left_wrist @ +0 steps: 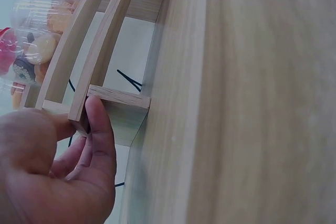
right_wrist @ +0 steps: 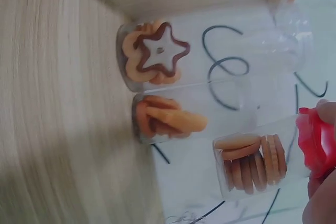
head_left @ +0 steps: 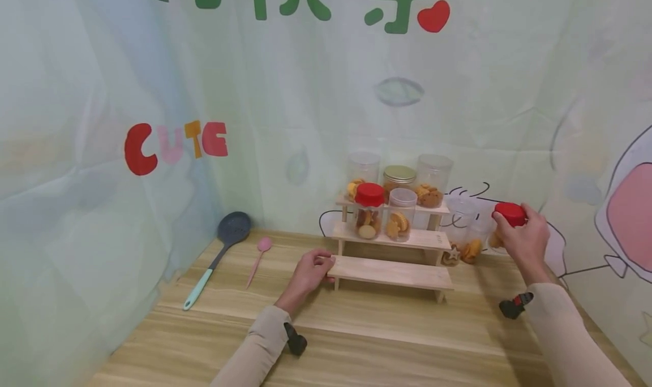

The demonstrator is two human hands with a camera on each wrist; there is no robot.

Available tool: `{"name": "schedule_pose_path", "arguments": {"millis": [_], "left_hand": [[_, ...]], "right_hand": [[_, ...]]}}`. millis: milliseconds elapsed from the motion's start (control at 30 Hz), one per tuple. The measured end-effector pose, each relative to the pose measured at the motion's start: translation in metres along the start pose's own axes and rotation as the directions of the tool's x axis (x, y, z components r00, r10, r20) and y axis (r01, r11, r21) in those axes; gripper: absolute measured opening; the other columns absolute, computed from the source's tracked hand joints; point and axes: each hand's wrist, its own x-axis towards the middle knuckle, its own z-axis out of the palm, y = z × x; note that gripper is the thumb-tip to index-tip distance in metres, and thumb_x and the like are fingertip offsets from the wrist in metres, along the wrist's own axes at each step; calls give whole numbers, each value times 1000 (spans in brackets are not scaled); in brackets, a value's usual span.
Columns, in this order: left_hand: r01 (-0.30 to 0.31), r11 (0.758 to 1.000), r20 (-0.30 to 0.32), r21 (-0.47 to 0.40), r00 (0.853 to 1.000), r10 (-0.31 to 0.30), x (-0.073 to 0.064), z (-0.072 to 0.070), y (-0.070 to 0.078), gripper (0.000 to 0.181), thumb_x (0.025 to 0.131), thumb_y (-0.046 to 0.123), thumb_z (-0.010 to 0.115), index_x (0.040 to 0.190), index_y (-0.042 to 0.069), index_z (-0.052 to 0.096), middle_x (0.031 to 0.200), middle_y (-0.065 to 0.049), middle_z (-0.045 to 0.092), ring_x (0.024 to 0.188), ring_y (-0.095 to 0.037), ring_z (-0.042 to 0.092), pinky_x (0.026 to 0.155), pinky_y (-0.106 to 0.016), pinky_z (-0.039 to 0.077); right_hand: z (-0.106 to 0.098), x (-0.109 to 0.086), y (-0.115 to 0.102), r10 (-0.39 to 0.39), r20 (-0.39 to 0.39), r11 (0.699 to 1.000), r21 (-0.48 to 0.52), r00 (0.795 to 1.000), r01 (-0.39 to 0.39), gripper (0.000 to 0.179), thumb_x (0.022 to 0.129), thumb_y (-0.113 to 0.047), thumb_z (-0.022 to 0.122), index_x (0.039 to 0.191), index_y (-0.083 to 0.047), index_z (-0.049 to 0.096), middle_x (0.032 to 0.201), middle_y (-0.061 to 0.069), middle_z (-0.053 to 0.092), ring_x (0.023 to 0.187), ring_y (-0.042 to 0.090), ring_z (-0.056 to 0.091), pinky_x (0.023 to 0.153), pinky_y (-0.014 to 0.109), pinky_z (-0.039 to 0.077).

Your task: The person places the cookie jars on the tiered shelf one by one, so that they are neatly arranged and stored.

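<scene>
My left hand (head_left: pixel 312 268) pinches the left end of the lowest step of a wooden tiered rack (head_left: pixel 392 271), thumb above and fingers beneath in the left wrist view. At the right, my right hand (head_left: pixel 527 237) grips the red lid (head_left: pixel 509 213) of a clear cookie jar (right_wrist: pixel 249 163). That jar hangs off the table, with stacked round cookies inside. Beside it, two clear jars stand on the table: one with a star cookie (right_wrist: pixel 164 50), the other with orange-brown cookies (right_wrist: pixel 170 119).
On the rack's middle step stand a red-lidded cookie jar (head_left: pixel 369 211) and a clear-lidded jar (head_left: pixel 401 214). Several jars, one gold-lidded (head_left: pixel 399 175), fill the top step. A grey skimmer (head_left: pixel 234 228) and a pink spoon (head_left: pixel 264 244) lie at left. A printed cloth (head_left: pixel 305 93) hangs behind.
</scene>
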Motion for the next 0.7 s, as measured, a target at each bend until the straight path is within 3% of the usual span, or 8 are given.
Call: {"name": "schedule_pose_path", "arguments": {"millis": [233,500,600,700], "left_hand": [[15,1000,8,-5,1000,-15,2,0,-1,32,110,17,64,131,-8,64,109,-24,74,73,-17,74,74,-39,69],[9,1000,2,-26,1000,-9,-1,-1,-1,30,110,15,65,129,-8,64,112,-25,73,80,-17,73,73,-37,69],[7,1000,-1,-29,1000,-7,-1,0,-1,30,110,14,64,129,-9,64,113,-25,73,80,-17,72,72,-36,68],[8,999,1,-32,1000,-8,0,0,-1,30,110,14,64,130,-9,64,113,-25,73,80,-17,72,72,-34,68]], "right_hand": [[-6,-9,-19,-63,-32,997,36,997,64,79,107,-42,67,171,-12,32,168,23,43,152,40,42,120,62,48],[-4,-20,-42,-55,26,991,122,998,51,79,106,-47,67,170,-15,34,172,17,41,155,39,42,122,57,48],[-4,-28,-50,-91,33,985,153,995,85,78,105,-49,68,168,-14,39,170,16,45,152,39,46,122,54,49],[-4,-35,-58,-146,53,979,151,988,136,78,104,-51,69,167,-13,42,166,17,49,149,40,49,116,41,55]]}}
